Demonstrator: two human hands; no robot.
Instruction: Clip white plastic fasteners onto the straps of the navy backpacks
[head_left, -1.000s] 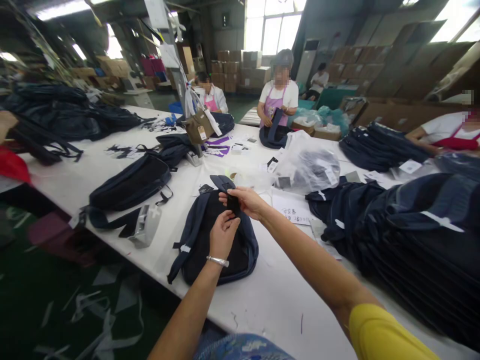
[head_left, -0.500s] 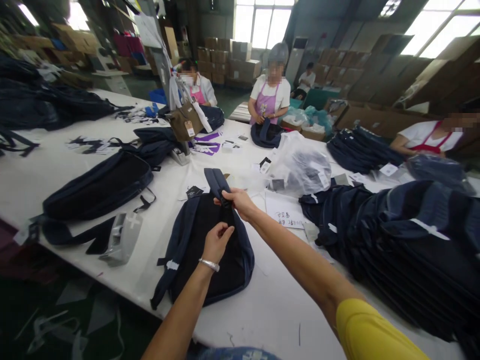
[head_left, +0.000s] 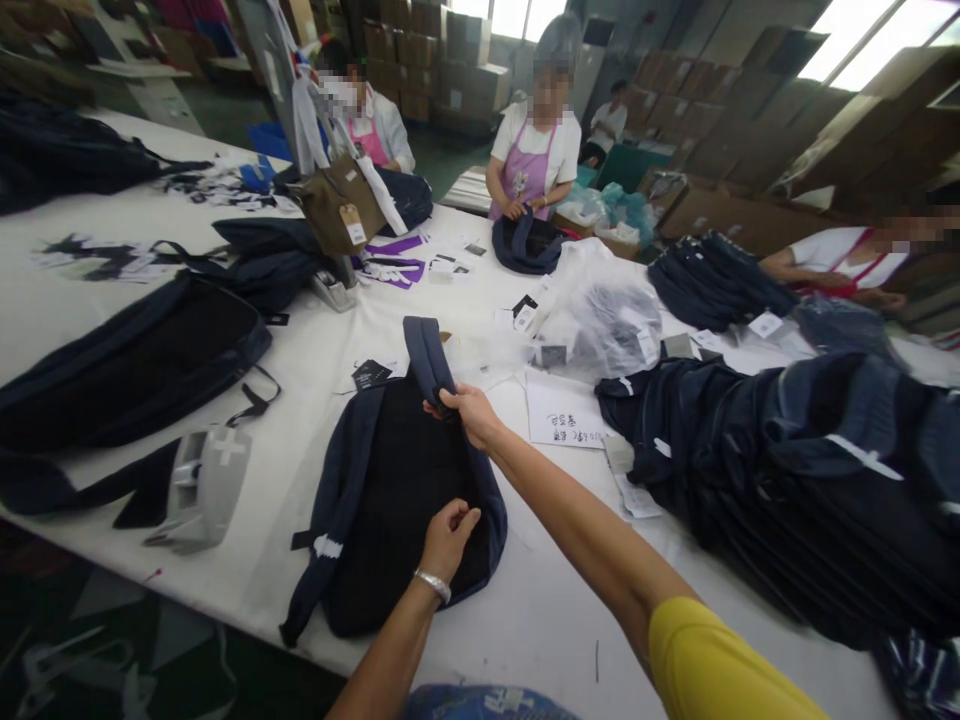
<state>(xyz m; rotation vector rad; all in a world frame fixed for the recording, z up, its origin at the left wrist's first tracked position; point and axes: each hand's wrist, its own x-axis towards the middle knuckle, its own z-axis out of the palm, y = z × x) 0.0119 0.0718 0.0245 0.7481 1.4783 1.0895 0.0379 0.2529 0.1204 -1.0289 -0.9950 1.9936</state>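
Observation:
A navy backpack [head_left: 390, 490] lies back-side up on the white table [head_left: 540, 600] in front of me, straps spread to the left. My right hand [head_left: 461, 408] is closed on the top of its shoulder strap [head_left: 427, 355], which points away from me. My left hand [head_left: 448, 535], a silver bangle at the wrist, pinches the fabric near the backpack's lower right edge.
A tall pile of navy backpacks [head_left: 810, 480] fills the table's right side. Another backpack [head_left: 135, 370] and a grey tagging tool [head_left: 202, 480] lie left. A handwritten paper [head_left: 562, 415], tags and a plastic-bagged item [head_left: 607, 325] sit ahead. Other people [head_left: 529, 160] work across the table.
My left hand has slid down from near the strap top to the backpack's lower edge. My right hand stays on the strap. The view has tilted down and shifted.

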